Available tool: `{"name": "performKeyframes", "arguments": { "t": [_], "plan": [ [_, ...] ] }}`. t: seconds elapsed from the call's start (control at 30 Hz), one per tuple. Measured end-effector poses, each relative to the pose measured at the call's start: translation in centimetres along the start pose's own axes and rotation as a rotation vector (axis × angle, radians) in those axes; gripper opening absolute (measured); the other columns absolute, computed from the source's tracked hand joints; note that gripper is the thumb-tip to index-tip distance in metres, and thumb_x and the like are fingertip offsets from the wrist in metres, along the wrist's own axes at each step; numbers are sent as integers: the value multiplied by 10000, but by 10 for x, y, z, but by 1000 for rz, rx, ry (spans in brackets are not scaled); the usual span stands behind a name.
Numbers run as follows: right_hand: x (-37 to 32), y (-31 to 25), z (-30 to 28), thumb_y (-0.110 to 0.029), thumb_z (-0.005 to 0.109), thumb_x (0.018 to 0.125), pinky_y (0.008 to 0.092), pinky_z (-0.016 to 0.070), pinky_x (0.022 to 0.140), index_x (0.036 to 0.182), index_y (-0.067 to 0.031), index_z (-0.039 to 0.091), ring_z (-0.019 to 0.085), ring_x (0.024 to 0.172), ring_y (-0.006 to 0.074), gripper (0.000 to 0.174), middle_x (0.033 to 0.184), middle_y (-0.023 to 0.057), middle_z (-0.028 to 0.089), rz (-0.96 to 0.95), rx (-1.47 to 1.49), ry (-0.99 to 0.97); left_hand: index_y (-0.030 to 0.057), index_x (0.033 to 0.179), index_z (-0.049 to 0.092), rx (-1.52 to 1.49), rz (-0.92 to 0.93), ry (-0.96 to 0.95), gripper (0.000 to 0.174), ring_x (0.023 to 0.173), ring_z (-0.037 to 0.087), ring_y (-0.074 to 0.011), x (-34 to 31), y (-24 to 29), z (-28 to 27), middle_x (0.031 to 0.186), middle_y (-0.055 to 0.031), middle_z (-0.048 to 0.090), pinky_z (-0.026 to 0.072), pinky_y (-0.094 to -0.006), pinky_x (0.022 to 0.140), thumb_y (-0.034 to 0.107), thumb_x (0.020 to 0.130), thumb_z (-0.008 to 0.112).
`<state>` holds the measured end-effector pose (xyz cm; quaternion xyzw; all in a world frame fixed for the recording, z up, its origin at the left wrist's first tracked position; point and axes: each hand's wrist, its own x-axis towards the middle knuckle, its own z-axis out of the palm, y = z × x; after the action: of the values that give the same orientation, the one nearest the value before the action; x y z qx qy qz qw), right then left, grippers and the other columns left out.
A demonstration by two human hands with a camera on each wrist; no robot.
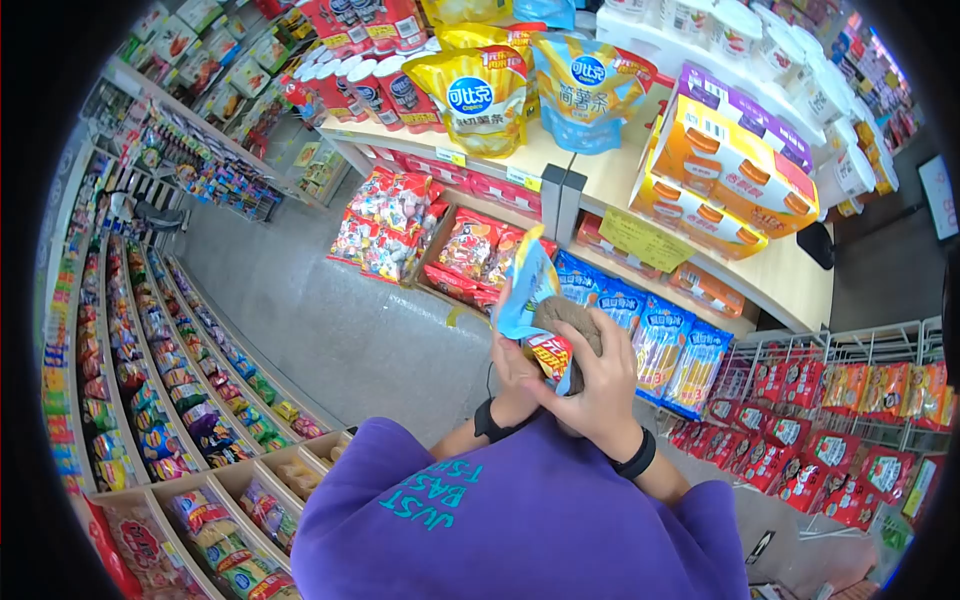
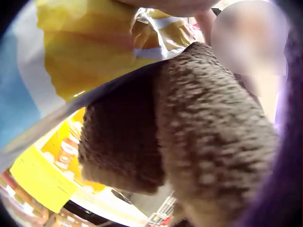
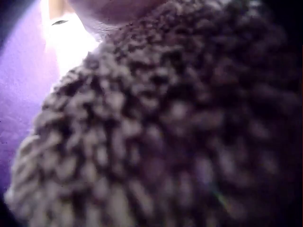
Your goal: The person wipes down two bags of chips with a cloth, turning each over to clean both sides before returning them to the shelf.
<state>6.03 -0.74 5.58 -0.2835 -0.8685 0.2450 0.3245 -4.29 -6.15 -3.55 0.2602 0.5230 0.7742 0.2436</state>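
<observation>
Close in front of the chest, my left hand (image 1: 513, 376) grips a blue, white and yellow snack pouch (image 1: 528, 285) that stands tilted. A red and yellow label shows low on it. My right hand (image 1: 610, 388) holds a brown fluffy cloth (image 1: 565, 318) against the pouch's right side, with thumb and fingers around the cloth. In the left wrist view the pouch (image 2: 90, 47) fills the upper left, and the folded cloth (image 2: 213, 127) hangs beside its edge. The cloth's pile (image 3: 132, 142) takes up most of the right wrist view and hides the right fingers there.
Ahead is a wooden shelf (image 1: 600, 190) with yellow pouches (image 1: 480, 100), a blue pouch (image 1: 588, 90) and orange multipacks (image 1: 715, 180). Blue packets (image 1: 665, 345) sit below. A wire rack (image 1: 850, 345) of red packs stands right; snack shelves (image 1: 150, 350) curve along the left.
</observation>
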Motion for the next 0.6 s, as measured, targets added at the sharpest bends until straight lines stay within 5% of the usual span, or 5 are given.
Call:
{"name": "performKeyframes", "arguments": {
  "t": [0.17, 0.3, 0.37, 0.43, 0.6],
  "plan": [
    [3, 27, -8, -187, 679, 683, 406, 418, 764, 879, -37, 651, 542, 897, 316, 248, 1049, 135, 561, -56, 12, 124, -14, 1373, 221, -177, 5, -161, 673, 1245, 350, -234, 11, 22, 6, 1377, -144, 315, 265, -366, 1031, 484, 929, 306],
    [17, 32, -49, -112, 667, 677, 411, 416, 766, 870, -28, 641, 537, 881, 332, 212, 1031, 143, 557, -177, 161, -51, 14, 1388, 208, 158, 25, -341, 920, 1314, 221, -237, 41, 12, -30, 1418, -125, 245, 155, -360, 1075, 320, 685, 716],
    [18, 31, -59, -85, 652, 714, 376, 421, 792, 893, -14, 626, 548, 895, 289, 195, 1026, 129, 560, -167, 256, -32, 16, 1376, 230, 152, -198, -459, 924, 1281, 281, -208, 50, -9, -57, 1386, -108, 315, 197, -333, 1061, 232, 648, 756],
    [15, 35, -61, -77, 623, 771, 327, 420, 809, 929, 6, 607, 550, 910, 223, 179, 1032, 112, 561, 184, 785, 116, 13, 1343, 297, 59, -558, -797, 885, 1217, 373, -178, 57, -3, -76, 1316, -88, 422, 261, -318, 1032, 164, 620, 784],
    [15, 90, -40, -75, 566, 840, 303, 399, 831, 962, 37, 592, 540, 933, 206, 167, 1021, 119, 563, 290, 516, 351, 26, 1264, 414, -6, -545, -835, 730, 1100, 482, -151, 29, -1, -58, 1207, -66, 521, 392, -317, 938, 109, 640, 785]
  ]
}}
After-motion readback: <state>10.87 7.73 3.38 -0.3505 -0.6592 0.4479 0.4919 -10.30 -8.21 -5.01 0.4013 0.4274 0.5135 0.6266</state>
